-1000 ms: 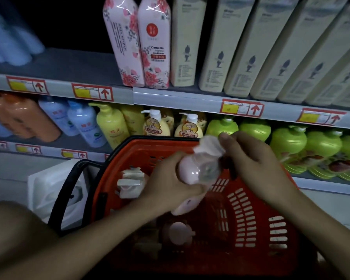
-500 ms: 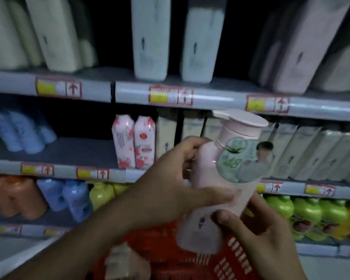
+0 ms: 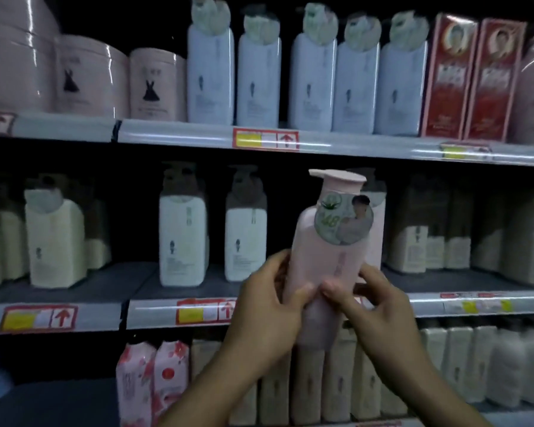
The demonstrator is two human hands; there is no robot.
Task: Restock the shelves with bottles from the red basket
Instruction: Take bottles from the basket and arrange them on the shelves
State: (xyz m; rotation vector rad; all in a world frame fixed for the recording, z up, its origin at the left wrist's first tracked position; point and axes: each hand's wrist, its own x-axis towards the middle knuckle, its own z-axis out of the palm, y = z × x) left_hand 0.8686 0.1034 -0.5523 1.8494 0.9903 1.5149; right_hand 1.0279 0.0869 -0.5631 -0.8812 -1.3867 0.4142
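both hands, left hand point(image 3: 267, 306) and right hand point(image 3: 373, 303), grip the tall pale pink plastic pump bottle point(image 3: 330, 257) upright before the grey middle shelf point(image 3: 290, 285), mid-placement; next it likely needs setting into the gap there.

Left hand point(image 3: 267, 306) and right hand point(image 3: 373, 306) raised, fingers curled.

The pink bottle point(image 3: 327, 263) is showing "48" on its round sticker point(image 3: 342, 219); shelf tags point(image 3: 265, 140) at twelve o'clock are bearing red arrows.
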